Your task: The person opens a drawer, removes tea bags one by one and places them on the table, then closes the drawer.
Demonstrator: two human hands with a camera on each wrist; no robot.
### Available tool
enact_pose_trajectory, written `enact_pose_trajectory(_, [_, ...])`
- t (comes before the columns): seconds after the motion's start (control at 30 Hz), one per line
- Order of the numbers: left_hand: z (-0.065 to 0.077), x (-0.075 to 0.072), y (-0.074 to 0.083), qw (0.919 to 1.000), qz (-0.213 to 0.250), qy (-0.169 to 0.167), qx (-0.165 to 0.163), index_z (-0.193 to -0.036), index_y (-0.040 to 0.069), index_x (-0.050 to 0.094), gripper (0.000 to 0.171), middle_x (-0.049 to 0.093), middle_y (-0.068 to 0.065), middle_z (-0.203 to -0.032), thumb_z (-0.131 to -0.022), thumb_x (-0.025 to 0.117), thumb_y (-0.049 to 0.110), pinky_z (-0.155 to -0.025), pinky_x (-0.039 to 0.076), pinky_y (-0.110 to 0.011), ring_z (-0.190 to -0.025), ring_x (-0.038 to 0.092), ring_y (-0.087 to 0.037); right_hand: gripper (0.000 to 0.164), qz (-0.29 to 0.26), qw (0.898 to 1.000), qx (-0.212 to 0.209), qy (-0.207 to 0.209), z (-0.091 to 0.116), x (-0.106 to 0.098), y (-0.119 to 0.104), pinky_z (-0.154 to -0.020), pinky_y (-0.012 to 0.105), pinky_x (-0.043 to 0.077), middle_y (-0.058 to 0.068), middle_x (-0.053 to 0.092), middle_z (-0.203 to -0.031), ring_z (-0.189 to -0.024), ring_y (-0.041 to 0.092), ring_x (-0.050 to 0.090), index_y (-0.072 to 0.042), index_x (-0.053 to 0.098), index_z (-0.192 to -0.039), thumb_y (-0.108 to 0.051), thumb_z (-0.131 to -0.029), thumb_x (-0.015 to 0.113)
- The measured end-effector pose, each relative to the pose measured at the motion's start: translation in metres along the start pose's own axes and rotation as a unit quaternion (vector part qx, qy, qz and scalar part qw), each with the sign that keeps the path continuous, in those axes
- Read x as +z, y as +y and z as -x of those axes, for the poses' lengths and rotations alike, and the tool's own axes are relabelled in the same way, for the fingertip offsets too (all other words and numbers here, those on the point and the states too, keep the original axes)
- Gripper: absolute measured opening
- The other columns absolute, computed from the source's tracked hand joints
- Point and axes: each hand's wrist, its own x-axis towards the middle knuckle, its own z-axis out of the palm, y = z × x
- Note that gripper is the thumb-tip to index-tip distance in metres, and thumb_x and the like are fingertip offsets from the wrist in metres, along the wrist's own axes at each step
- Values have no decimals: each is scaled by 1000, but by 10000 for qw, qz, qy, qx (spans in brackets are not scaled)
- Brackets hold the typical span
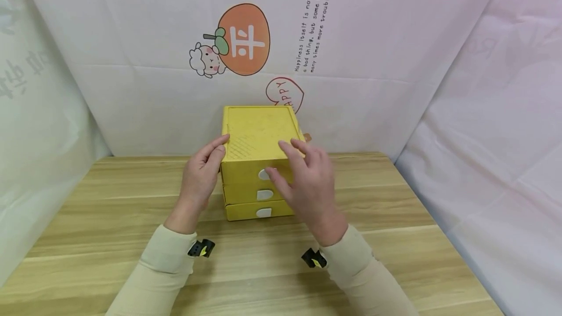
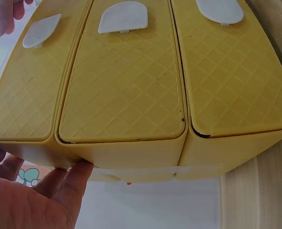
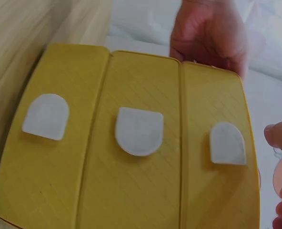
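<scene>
A small yellow three-drawer cabinet (image 1: 254,179) stands on the wooden table, its drawer fronts facing me. Each drawer front carries a white rounded pull (image 3: 139,131); all the drawers sit closed. My left hand (image 1: 199,174) rests against the cabinet's left side near the top front corner, fingers (image 2: 74,188) laid along the side panel. Over the front right part of the cabinet, my right hand (image 1: 309,179) hovers with fingers spread and slightly bent, holding nothing. Its thumb overlaps the top drawer's pull in the head view; the right wrist view shows the thumb (image 3: 279,136) apart from that drawer front.
The wooden table (image 1: 131,199) extends to both sides of the cabinet. Close behind it hangs a white printed cloth (image 1: 153,111) with cartoon figures and lettering. More white cloth (image 1: 491,135) borders the table's left and right sides.
</scene>
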Motion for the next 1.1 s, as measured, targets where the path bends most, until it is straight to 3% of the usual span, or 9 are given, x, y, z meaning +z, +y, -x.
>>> enact_pose_trajectory(0.13, [0, 0, 0, 10000, 13, 51, 29, -143, 34, 66, 40, 38, 0, -70, -109, 50, 48, -48, 30, -28, -51, 26, -10, 47, -116, 9989, -417, -190, 2, 4, -4, -80, 44, 55, 16, 69, -111, -92, 33, 65, -9, 70, -124, -31, -86, 86])
enact_pose_trajectory(0.3, [0, 0, 0, 10000, 26, 33, 35, -143, 34, 65, 41, 42, -1, -75, -109, 49, 49, -46, 28, -27, -50, 25, -9, 41, -120, 9960, -688, -554, 9, 8, -8, -77, 40, 59, 11, 70, -105, -90, 28, 68, -11, 71, -121, -30, -87, 86])
enact_pose_trajectory(0.83, [0, 0, 0, 10000, 61, 54, 56, -143, 33, 65, 40, 37, 2, -71, -109, 50, 47, -65, 38, -31, -62, 33, -13, 36, 252, 9930, -653, -947, 21, 19, -11, -79, 37, 59, 8, 68, -110, -96, 25, 68, -12, 70, -118, -24, -88, 87])
enact_pose_trajectory(1.1, [1, 1, 1, 9999, 69, 62, 47, -144, 32, 65, 41, 42, -2, -80, -109, 50, 48, -73, 41, -30, -70, 38, -16, 20, 142, 9945, -560, -879, 19, 22, -12, -74, 33, 57, 8, 66, -101, -88, 23, 64, -11, 71, -111, -9, -92, 76])
